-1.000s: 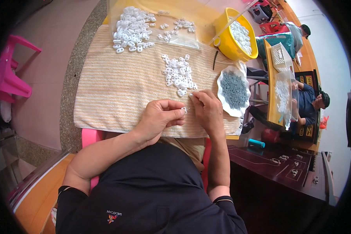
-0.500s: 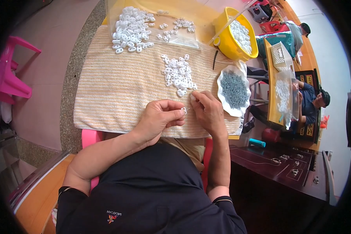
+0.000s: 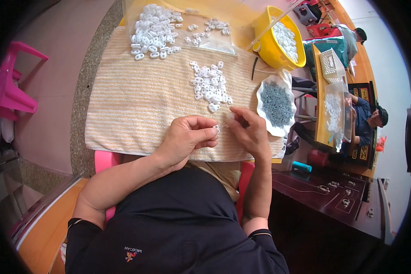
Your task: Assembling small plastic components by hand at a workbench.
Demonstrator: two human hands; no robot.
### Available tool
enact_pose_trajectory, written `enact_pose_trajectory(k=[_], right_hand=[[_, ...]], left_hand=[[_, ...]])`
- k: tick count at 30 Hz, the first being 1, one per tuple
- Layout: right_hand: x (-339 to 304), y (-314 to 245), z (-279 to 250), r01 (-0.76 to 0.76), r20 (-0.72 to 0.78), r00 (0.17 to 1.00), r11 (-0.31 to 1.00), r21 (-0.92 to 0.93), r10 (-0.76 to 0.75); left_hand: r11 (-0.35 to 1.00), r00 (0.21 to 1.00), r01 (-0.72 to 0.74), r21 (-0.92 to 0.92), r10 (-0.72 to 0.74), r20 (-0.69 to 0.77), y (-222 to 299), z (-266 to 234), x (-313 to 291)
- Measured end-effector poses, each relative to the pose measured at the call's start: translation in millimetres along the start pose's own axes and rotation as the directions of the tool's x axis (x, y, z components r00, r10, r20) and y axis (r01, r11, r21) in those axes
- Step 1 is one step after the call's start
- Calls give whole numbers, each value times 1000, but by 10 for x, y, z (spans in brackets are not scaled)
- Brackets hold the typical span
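Note:
Between the thumb and index finger of my left hand (image 3: 189, 137) is a small white plastic piece with holes (image 3: 217, 128), only partly showing. Beside it, my right hand (image 3: 249, 130) has its thumb and fingers curled together. Something small and pale seems to sit at those fingertips, too small to make out. Just beyond both hands, a loose pile of white two-hole oval plastic pieces (image 3: 211, 84) lies on the striped towel (image 3: 123, 105). To the right of my right hand stands a white wavy-rimmed dish (image 3: 261, 104) full of small grey screw-like parts.
A clear plastic bin (image 3: 235, 34) at the back holds more white pieces. Right of it stands a yellow tub (image 3: 266, 48) with white parts. A thin black strip (image 3: 254, 68) lies near the dish. At the right, a person (image 3: 363, 116) works at another table.
My right hand has shifted slightly to the right and away from my left hand. The left hand keeps its pinch on the white piece. The view has shifted slightly.

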State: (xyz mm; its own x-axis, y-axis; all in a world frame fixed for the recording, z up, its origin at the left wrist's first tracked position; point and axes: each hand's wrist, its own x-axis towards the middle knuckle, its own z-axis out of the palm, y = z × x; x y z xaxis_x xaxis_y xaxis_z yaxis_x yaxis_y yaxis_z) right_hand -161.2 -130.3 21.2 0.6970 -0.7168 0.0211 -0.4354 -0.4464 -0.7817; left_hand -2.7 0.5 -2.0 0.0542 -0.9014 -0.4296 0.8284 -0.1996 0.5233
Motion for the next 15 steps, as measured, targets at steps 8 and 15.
enact_pose_trajectory(k=[8,15], right_hand=[[-54,142,-37,-154,59,988,928,340,142],[-73,173,-5,-172,127,984,826,537,123]], left_hand=[[1000,1000,5,12,-5,-12,4,8,-4],[1000,1000,18,18,-17,-19,17,14,-7]])
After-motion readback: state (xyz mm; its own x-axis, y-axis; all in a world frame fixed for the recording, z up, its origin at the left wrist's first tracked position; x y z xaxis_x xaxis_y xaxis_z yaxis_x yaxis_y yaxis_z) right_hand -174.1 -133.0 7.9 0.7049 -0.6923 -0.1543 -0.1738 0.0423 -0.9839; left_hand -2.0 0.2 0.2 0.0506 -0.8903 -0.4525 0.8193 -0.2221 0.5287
